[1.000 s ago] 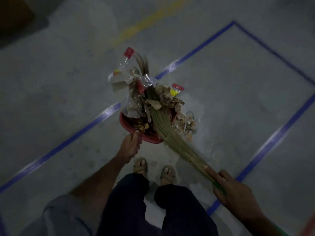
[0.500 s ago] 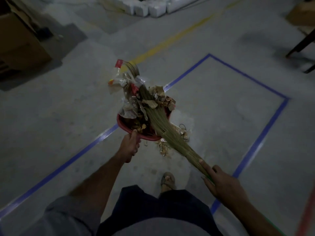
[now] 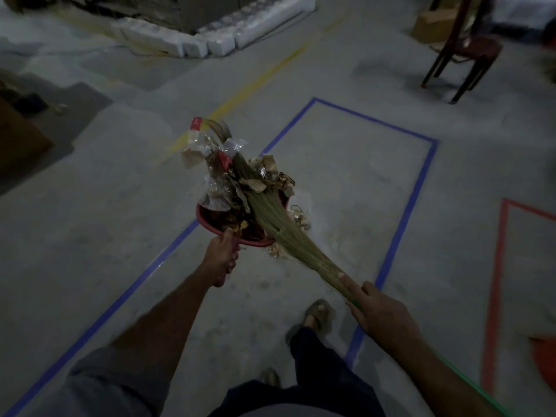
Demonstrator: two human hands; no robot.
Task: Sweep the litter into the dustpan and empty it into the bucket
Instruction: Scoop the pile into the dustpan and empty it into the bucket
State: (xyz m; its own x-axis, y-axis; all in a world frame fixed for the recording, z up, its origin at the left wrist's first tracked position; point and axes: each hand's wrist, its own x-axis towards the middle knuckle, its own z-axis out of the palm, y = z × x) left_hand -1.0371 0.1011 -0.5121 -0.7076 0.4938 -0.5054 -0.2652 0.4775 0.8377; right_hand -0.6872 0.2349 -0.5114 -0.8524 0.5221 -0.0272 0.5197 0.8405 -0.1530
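The left hand (image 3: 221, 258) has its fingers curled tight round the handle of a red plastic dustpan (image 3: 210, 224), thumb on top, and holds the pan above the grey concrete floor (image 3: 90, 236). The pan is heaped with litter (image 3: 228, 179): crumpled clear wrappers, red scraps, brown torn paper and dry leaves, some spilling over the far edge. The right hand (image 3: 377, 311) grips a straw-coloured grass broom (image 3: 270, 218) near its green binding, fingers wrapped round the bundle with the forefinger stretched along it. The bristles lie across the heap and press it into the pan. A few pale scraps (image 3: 298, 218) lie on the floor just beside the pan's right side, inside a blue tape rectangle (image 3: 421, 188). A dark red chair (image 3: 460, 49) stands well apart at the upper right, white foam blocks (image 3: 210, 40) at the top
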